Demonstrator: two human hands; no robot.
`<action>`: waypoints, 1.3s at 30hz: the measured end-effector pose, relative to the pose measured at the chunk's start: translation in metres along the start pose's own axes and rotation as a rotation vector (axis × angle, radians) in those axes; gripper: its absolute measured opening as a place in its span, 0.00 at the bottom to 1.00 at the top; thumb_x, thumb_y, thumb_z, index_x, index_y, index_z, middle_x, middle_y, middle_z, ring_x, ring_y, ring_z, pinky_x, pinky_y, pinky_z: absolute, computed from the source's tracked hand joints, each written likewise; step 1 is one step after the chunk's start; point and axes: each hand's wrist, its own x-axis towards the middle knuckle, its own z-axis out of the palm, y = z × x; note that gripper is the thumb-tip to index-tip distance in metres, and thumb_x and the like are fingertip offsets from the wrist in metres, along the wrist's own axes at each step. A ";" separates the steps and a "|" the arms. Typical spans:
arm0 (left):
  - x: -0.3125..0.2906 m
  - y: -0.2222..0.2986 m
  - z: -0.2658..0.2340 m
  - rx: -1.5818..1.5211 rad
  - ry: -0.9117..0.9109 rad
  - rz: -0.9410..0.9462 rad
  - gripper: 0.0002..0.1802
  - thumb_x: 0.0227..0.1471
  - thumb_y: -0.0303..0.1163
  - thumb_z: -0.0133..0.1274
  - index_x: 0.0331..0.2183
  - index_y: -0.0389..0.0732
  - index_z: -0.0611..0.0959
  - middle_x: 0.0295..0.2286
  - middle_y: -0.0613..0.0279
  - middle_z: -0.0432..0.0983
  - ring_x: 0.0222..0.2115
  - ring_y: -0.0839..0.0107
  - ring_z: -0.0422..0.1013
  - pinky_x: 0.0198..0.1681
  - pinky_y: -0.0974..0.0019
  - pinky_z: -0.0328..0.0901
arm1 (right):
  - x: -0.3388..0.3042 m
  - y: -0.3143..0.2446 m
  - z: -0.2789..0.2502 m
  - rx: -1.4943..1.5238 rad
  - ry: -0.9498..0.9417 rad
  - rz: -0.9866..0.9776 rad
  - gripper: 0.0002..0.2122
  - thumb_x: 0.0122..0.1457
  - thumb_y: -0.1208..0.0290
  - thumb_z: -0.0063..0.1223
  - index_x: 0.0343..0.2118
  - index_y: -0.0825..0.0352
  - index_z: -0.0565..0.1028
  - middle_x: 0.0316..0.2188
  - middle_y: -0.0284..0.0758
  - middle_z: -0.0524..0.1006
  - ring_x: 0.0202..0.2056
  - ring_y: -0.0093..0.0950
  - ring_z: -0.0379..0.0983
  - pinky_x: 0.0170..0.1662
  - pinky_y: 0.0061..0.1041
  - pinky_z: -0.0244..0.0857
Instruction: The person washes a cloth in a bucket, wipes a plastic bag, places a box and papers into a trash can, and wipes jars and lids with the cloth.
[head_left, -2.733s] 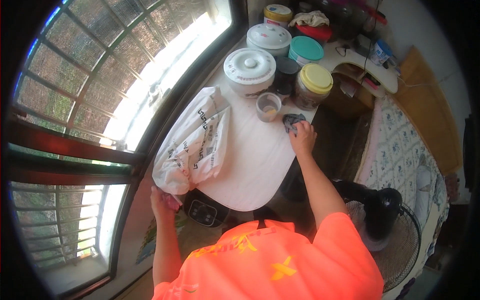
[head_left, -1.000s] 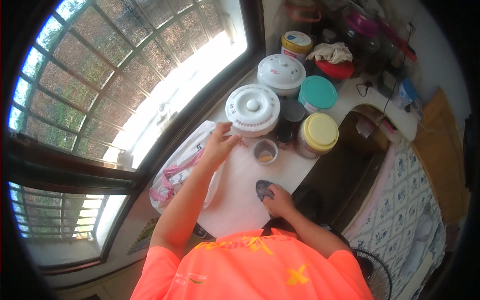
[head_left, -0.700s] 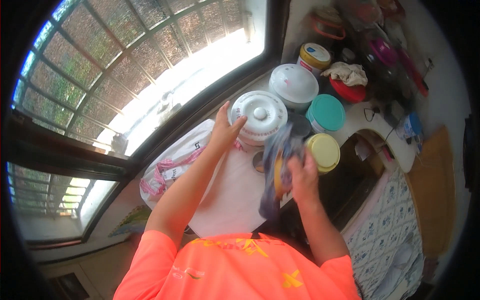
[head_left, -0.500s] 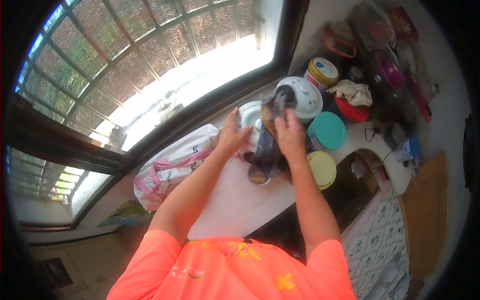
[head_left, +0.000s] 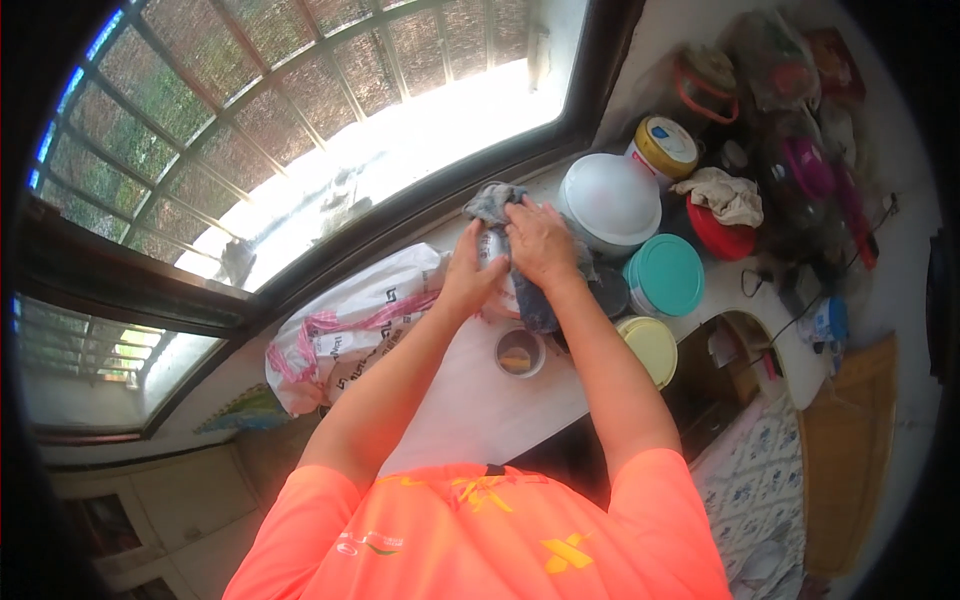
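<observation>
A: We note the white bag (head_left: 350, 335) left of the lidded pot (head_left: 491, 249). The grey cloth (head_left: 494, 203)?

B: Draped across the pot, right hand (head_left: 541, 240) atop; we can't tell its grip. The left hand (head_left: 470, 274), spread, thumb apart, at the pot's left; clear cup (head_left: 518, 343) nearer us than the pot.

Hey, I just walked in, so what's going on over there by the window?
A person in a bright orange shirt has both hands at a white, round lidded pot. The right hand lies on a dark grey, crumpled cloth draped over the pot, covering much of it. The left hand is at the pot's left side, fingers spread. A clear plastic cup stands nearer the person, and a white plastic bag lies to the left.
</observation>
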 end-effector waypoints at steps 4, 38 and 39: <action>-0.005 -0.005 -0.002 0.067 0.006 -0.095 0.39 0.46 0.35 0.57 0.57 0.31 0.61 0.54 0.40 0.62 0.56 0.51 0.59 0.60 0.61 0.53 | -0.017 -0.025 -0.008 -0.037 0.055 -0.055 0.11 0.55 0.69 0.46 0.40 0.65 0.74 0.39 0.41 0.78 0.50 0.38 0.71 0.57 0.40 0.57; 0.013 -0.006 -0.042 -0.841 -0.376 -0.563 0.28 0.56 0.34 0.34 0.58 0.41 0.62 0.56 0.53 0.60 0.57 0.59 0.59 0.61 0.57 0.53 | -0.080 -0.054 0.011 0.124 0.515 0.170 0.11 0.53 0.66 0.44 0.36 0.65 0.75 0.30 0.34 0.77 0.36 0.29 0.72 0.50 0.35 0.54; 0.014 -0.010 -0.042 -0.848 -0.378 -0.564 0.28 0.56 0.34 0.34 0.58 0.41 0.62 0.56 0.53 0.60 0.57 0.59 0.59 0.61 0.57 0.53 | -0.084 -0.051 0.008 0.122 0.565 0.176 0.11 0.52 0.67 0.47 0.36 0.64 0.75 0.31 0.33 0.76 0.37 0.29 0.72 0.50 0.36 0.53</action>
